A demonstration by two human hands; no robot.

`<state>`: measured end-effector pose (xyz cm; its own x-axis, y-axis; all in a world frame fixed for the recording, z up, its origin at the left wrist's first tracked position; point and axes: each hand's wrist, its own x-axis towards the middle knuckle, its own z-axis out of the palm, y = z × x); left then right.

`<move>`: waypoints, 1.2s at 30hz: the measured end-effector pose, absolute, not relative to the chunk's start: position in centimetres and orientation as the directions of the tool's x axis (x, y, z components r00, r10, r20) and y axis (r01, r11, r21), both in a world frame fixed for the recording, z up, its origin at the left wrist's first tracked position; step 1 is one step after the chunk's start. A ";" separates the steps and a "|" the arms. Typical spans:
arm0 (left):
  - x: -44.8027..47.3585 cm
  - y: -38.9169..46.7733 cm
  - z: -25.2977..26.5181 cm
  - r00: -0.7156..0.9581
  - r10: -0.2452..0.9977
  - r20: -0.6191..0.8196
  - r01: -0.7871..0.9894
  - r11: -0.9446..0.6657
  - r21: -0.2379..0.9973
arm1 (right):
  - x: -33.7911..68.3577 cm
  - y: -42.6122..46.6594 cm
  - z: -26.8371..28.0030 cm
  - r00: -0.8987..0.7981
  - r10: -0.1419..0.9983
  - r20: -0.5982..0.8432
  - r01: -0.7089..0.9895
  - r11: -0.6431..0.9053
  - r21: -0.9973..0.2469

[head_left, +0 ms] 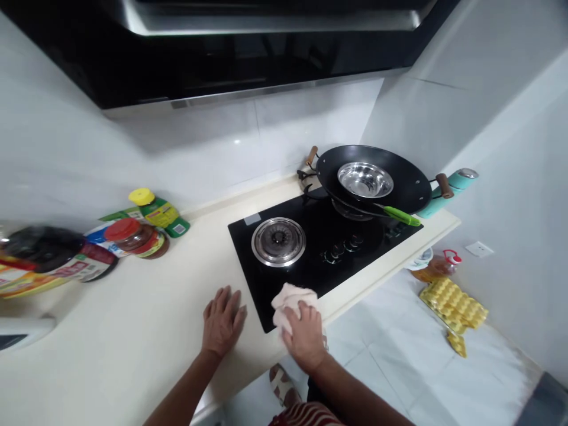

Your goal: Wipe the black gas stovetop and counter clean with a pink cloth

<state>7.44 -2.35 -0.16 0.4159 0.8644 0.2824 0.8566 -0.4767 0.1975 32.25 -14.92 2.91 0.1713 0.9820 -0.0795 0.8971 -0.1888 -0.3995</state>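
Note:
My right hand [305,337] grips a pale pink cloth [293,299] and presses it on the front left corner of the black glass gas stove [246,254]. Flat on the cream countertop [177,307], just left of the stove, rests my left hand [223,322], its fingers stretched out and holding nothing. The left burner [278,241] is bare, with its metal ring showing. Over the right burner sits a black wok [403,183] with a steel bowl [365,180] and a green-handled utensil [402,215] in it.
Sauce jars [137,238] and a green bottle with a yellow cap [160,213] stand at the back left. A range hood [248,65] hangs low above the stove. A turquoise flask [448,192] is beside the wok; yellow egg trays [455,305] lie on the floor.

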 end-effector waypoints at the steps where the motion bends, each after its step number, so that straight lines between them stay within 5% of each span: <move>1: 7.3 -2.4 -0.2 0.416 0.861 0.293 0.852 -0.481 0.204 | 30.3 -15.3 2.9 0.104 0.989 -0.103 0.887 -0.139 -0.440; 5: 6.8 -2.3 -0.4 0.411 0.847 0.337 0.834 -0.498 0.235 | 25.2 -16.3 2.6 -0.123 0.992 -0.022 0.748 0.078 -0.659; 8: 6.4 -2.2 -0.9 0.405 0.840 0.362 0.818 -0.509 0.266 | 25.1 -15.8 3.2 -0.101 0.987 0.123 0.521 0.158 -0.839; 13: 6.4 -2.2 -1.2 0.375 0.837 0.399 0.802 -0.509 0.314 | 33.4 -12.1 5.5 0.132 0.990 -0.058 0.305 -0.097 -0.947; 17: 6.7 -2.3 -1.1 0.347 0.833 0.432 0.794 -0.505 0.337 | 41.3 -9.6 5.4 0.326 0.944 -0.058 0.419 -0.200 -0.886; 21: 6.9 -2.4 -1.0 0.333 0.832 0.444 0.790 -0.504 0.350 | 43.8 -9.7 3.9 0.470 0.861 0.195 0.630 -0.172 -0.757; 24: 6.9 -2.4 -1.1 0.334 0.836 0.434 0.790 -0.500 0.355 | 42.1 -10.2 3.3 0.409 0.865 0.292 0.795 -0.180 -0.580; 30: 6.9 -2.5 -1.0 0.334 0.856 0.395 0.792 -0.482 0.375 | 37.0 -8.0 4.4 0.210 0.977 0.046 0.956 -0.195 -0.218; 36: 7.0 -2.5 -0.6 0.319 0.876 0.361 0.784 -0.458 0.419 | 30.7 -6.3 5.0 0.068 0.992 -0.102 0.970 -0.090 -0.227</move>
